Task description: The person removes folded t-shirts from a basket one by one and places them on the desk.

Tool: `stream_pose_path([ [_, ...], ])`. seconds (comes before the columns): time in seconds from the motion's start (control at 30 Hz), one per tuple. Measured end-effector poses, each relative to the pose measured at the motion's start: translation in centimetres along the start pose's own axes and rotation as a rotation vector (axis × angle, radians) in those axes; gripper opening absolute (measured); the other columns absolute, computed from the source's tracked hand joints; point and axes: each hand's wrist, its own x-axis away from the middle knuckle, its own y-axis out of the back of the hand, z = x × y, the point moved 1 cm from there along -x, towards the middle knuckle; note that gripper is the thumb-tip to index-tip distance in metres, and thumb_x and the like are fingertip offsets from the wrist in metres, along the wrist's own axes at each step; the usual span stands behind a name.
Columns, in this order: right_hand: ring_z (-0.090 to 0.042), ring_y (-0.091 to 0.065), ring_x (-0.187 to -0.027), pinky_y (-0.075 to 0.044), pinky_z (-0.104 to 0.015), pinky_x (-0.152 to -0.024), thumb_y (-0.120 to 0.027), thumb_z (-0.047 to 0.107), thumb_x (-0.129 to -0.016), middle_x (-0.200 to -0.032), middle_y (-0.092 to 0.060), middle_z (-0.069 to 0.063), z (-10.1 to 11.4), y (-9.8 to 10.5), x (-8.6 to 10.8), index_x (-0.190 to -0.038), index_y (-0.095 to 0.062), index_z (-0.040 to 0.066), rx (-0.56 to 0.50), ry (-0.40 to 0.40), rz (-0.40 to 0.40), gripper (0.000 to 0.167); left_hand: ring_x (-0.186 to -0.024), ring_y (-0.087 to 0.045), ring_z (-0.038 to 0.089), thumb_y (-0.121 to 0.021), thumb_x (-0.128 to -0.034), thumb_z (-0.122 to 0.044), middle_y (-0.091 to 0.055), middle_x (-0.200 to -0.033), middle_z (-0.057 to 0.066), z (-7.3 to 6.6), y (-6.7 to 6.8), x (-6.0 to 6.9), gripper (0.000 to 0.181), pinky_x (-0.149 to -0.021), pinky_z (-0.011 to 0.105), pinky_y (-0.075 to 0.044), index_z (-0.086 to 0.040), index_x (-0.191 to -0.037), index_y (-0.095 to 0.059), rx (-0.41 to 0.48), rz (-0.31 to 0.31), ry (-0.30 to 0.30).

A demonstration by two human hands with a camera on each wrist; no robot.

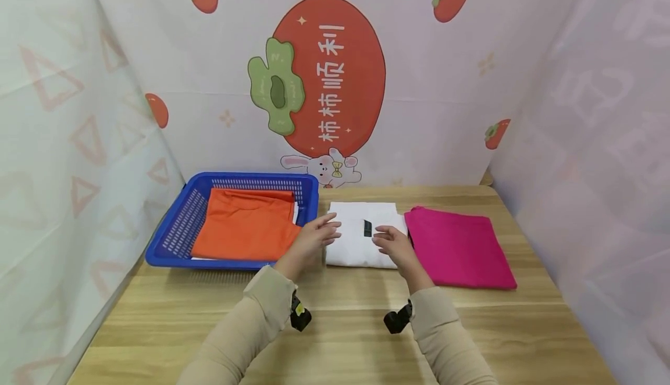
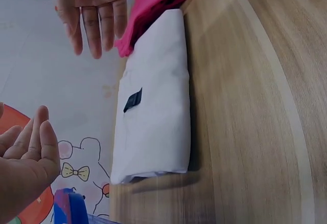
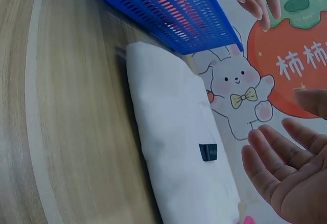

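Note:
A folded white cloth garment (image 1: 345,245) with a small black label (image 1: 368,228) lies on the table between both hands. Over its left edge hovers my left hand (image 1: 314,236), fingers loosely extended and holding nothing. On the other side my right hand (image 1: 394,245) hangs above the cloth's right part, also holding nothing, its fingers relaxed. The left wrist view shows both hands apart from the white garment (image 2: 158,101). To the right lies a folded magenta cloth (image 1: 460,248). An orange folded cloth (image 1: 246,228) rests in the blue basket (image 1: 173,257), on top of something white.
The blue basket stands at the back left of the wooden table (image 1: 345,338), close to the left hand and forearm. A printed curtain (image 1: 419,111) encloses the back and both sides. Small black cameras (image 1: 300,315) are strapped at the wrists.

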Motion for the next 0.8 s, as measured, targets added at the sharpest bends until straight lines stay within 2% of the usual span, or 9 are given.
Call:
stream_pose_path([
  [0.33, -0.033, -0.049, -0.1, -0.041, -0.039, -0.081, -0.052, 0.003, -0.083, -0.112, -0.047, -0.027, 0.6, -2.2, 0.2, -0.117, -0.044, -0.007, -0.079, 0.024, 0.036, 0.036, -0.104, -0.047, 0.034, -0.042, -0.0896, -0.007, -0.043, -0.123, 0.023, -0.4, 2.9, 1.2, 0.038, -0.089, 0.042, -0.035, 0.002, -0.127, -0.038, -0.001, -0.071, 0.0],
  [0.6, -0.034, -0.05, -0.097, -0.044, -0.037, -0.078, -0.052, 0.002, -0.082, -0.108, -0.05, -0.025, 1.1, -4.4, 0.5, -0.115, -0.045, -0.008, -0.155, 0.026, 0.101, 0.035, -0.106, -0.046, 0.032, -0.04, -0.0907, -0.008, -0.042, -0.124, 0.023, -0.1, 5.4, 2.3, 0.039, -0.091, 0.04, -0.034, 0.003, -0.128, -0.035, 0.017, -0.116, 0.009],
  [0.8, -0.034, -0.051, -0.096, -0.044, -0.038, -0.078, -0.051, 0.004, -0.084, -0.106, -0.052, -0.021, 1.4, -5.8, 0.4, -0.117, -0.041, -0.01, -0.173, 0.019, 0.153, 0.038, -0.109, -0.041, 0.037, -0.039, -0.0908, -0.009, -0.037, -0.126, 0.026, 0.1, 7.3, 2.7, 0.04, -0.092, 0.044, -0.03, 0.004, -0.128, -0.033, 0.042, -0.135, 0.008],
])
